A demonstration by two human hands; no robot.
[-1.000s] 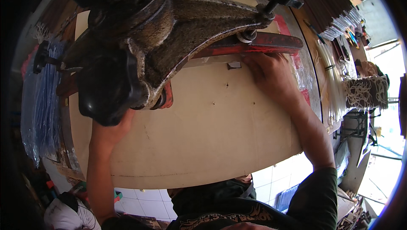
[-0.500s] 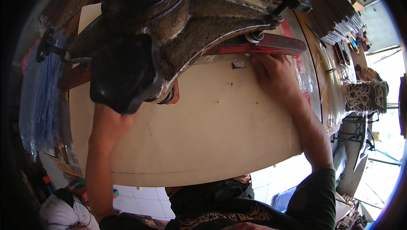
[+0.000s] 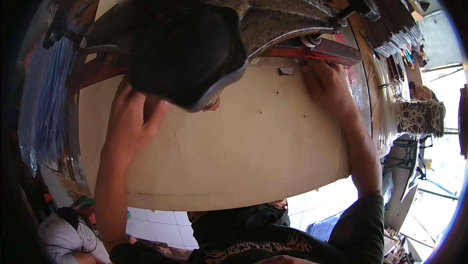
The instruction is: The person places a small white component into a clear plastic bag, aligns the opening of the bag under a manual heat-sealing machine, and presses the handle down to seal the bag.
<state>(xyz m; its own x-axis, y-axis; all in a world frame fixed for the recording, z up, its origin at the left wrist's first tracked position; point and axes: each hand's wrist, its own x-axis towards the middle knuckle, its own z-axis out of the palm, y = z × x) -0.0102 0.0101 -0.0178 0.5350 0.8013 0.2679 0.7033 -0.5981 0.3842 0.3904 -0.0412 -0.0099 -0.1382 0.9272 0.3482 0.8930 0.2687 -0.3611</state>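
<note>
A large pale beige board [image 3: 234,161] lies flat in front of me beneath a dark cast-metal machine head [image 3: 287,15]. A red bar [image 3: 336,52] runs across the board's far part, and a big black lobed knob [image 3: 187,54] hangs over its left half. My left hand [image 3: 131,120] lies on the board beside the knob, thumb apart from the fingers; knob and bar hide some fingertips. On the right, my right hand [image 3: 329,84] rests on the board against the bar, fingers stretched forward, tips partly hidden. Near it is a small cut-out [image 3: 285,71] in the board.
Blue plastic strips [image 3: 46,98] hang at the left. To the right are a stack of dark sheets [image 3: 380,15], pale tubes [image 3: 385,103] and a bundle with white cords [image 3: 421,118]. A person in light clothing [image 3: 73,237] is low at the left.
The machine head and knob have shifted right and up in view. My left hand has moved farther forward and shows more from behind the knob. My right hand keeps its place by the bar.
</note>
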